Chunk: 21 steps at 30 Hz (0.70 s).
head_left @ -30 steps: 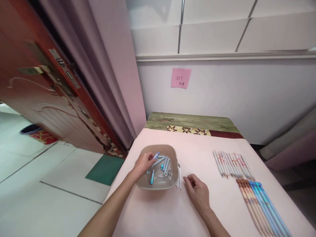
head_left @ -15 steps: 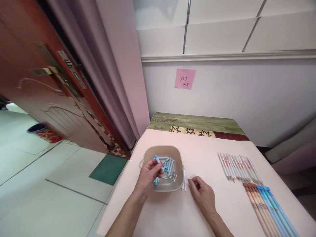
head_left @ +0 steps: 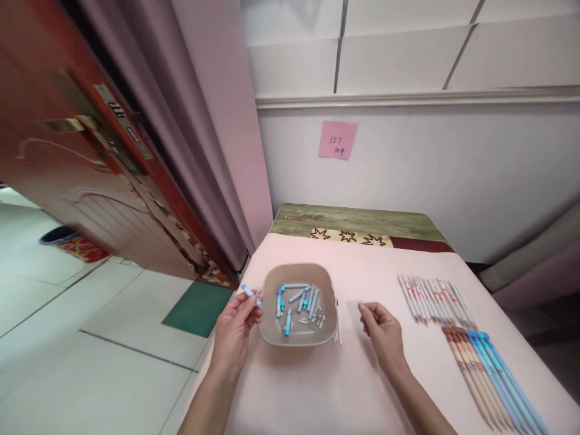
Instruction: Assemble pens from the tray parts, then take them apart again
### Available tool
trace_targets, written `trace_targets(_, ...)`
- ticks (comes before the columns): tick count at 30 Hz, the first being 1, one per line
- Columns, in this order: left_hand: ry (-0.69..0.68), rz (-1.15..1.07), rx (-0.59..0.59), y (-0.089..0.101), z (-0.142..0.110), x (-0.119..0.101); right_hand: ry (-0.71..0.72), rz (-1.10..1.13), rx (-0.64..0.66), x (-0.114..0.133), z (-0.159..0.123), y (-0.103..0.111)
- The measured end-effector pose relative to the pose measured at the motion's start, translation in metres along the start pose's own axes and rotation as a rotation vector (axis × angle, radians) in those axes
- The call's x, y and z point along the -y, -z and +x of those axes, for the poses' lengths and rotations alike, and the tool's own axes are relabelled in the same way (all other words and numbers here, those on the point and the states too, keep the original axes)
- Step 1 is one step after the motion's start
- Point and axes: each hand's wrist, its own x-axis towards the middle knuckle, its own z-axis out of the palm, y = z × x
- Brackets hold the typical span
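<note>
My left hand (head_left: pixel 235 329) is closed on a short pale-blue pen barrel (head_left: pixel 251 294) with a brighter blue end, pinched between thumb and fingers at the left rim of a beige plastic basket (head_left: pixel 267 329). Inside the basket lie several blue and grey-blue pen barrels (head_left: pixel 287 322) and small whitish clips (head_left: pixel 319 319). My right hand (head_left: pixel 384 335) hovers right of the basket with its fingers curled and thumb against the forefinger; whatever it may hold is hidden. Thin white pen refills (head_left: pixel 339 326) lie along the basket's right side, nearest to that hand.
A row of whitish pens (head_left: pixel 437 300) lies on the pink-covered table (head_left: pixel 362 266) at the right. In front of it are brown pens (head_left: pixel 471 374) and blue pens (head_left: pixel 502 374). A red door (head_left: pixel 118 199) and a green mat (head_left: pixel 198 308) are at the left.
My left hand has lifted the pen barrel from inside the basket and carried it left past the rim. My right hand has shifted a little right and up.
</note>
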Motion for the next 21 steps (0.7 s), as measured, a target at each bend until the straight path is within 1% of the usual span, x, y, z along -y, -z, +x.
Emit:
trace_targets(2, -0.018, -0.022, -0.025, 0.004, 0.001, 0.002, 0.056, 0.002, 0.034, 0.022, 0.002, -0.007)
trace_targets(4, -0.022, -0.029, -0.028, 0.004, 0.001, 0.006, 0.129, -0.028, 0.133, 0.043, 0.003, -0.017)
trace_targets(6, -0.030, -0.031, -0.014, 0.000, -0.002, 0.010, 0.234, -0.132, 0.247, 0.059, 0.005, -0.029)
trace_targets(8, -0.040, -0.032, 0.001, -0.003, -0.004, 0.012, 0.334, -0.309, 0.339, 0.070, 0.008, -0.039)
trace_targets(11, -0.042, -0.035, 0.002, -0.004, -0.008, 0.012, 0.411, -0.630, 0.494, 0.079, 0.014, -0.055)
trace_targets(14, -0.040, -0.040, -0.007, -0.002, -0.010, 0.011, 0.405, -0.972, 0.730, 0.084, 0.016, -0.078)
trace_targets(15, -0.037, -0.042, -0.006, -0.002, -0.011, 0.010, 0.394, -1.062, 0.813, 0.084, 0.015, -0.087)
trace_targets(17, -0.029, -0.042, 0.008, -0.002, -0.013, 0.007, 0.378, -1.150, 0.943, 0.085, 0.009, -0.106)
trace_targets(19, -0.030, -0.036, 0.023, -0.002, -0.016, 0.004, 0.377, -1.178, 0.998, 0.084, 0.002, -0.122)
trace_targets(21, -0.043, -0.031, 0.028, 0.000, -0.017, 0.000, 0.395, -1.220, 0.976, 0.081, -0.004, -0.132)
